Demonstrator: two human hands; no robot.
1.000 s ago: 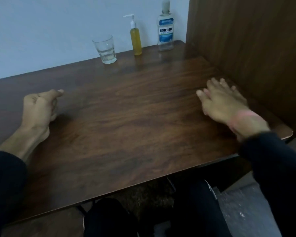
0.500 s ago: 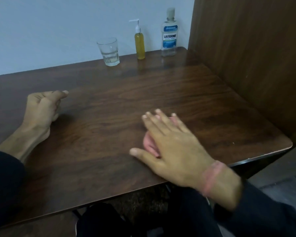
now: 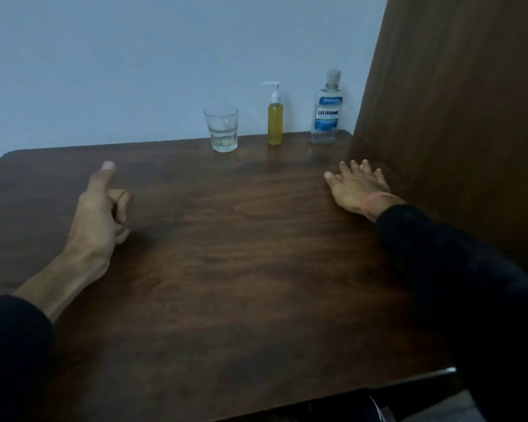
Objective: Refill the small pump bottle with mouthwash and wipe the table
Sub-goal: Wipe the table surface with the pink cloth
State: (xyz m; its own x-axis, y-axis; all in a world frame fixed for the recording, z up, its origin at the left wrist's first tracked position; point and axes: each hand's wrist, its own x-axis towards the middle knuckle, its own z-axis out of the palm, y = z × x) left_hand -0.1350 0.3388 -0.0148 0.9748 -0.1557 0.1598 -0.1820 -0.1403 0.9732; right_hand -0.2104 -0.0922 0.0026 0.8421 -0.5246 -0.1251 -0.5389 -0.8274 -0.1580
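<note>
The small pump bottle point(image 3: 275, 123) holds yellow liquid and stands at the table's far edge. To its right is the Listerine mouthwash bottle point(image 3: 326, 112), almost empty, cap on. My right hand point(image 3: 358, 185) lies flat on the table point(image 3: 241, 269) in front of the mouthwash bottle, close to the wooden side panel, fingers spread. The pink cloth seen under this palm earlier is hidden beneath it. My left hand point(image 3: 102, 211) rests on the table's left part in a loose fist, thumb pointing forward, holding nothing.
A drinking glass point(image 3: 221, 127) with a little clear liquid stands left of the pump bottle. A tall wooden panel point(image 3: 454, 117) walls off the right side. A pale wall runs behind the table. The near edge point(image 3: 409, 379) is at the bottom right.
My right hand swept from the right edge to the near middle with a pink cloth under it, then out to the far right corner. My left hand stayed put; the view tilted up.
</note>
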